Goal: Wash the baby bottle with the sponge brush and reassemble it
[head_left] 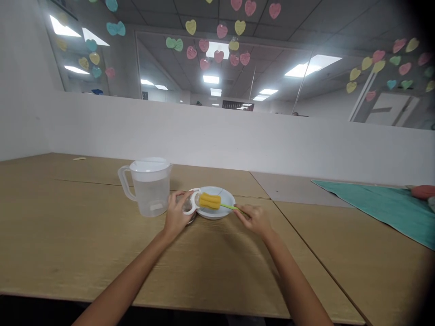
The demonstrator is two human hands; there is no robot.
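Note:
My left hand (176,212) is wrapped round a clear bottle (187,205) with a white ring-like handle piece (195,202) at its mouth. The bottle is tilted onto its side, its mouth toward the right. In my right hand (254,219) is the thin green handle of a bottle brush (210,201). Its yellow sponge head is at the bottle's mouth; whether the tip is inside, I cannot tell. Both are over or beside a pale shallow bowl (227,195). Below my left hand, a rounded rim shows, mostly hidden.
A translucent lidded pitcher (152,194) stands just left of my left hand, its handle to the left. A green cloth (380,206) lies at the right, with a red object (423,192) on it. A small flat pale piece (79,158) lies far left. A white wall (217,140) borders the table's back.

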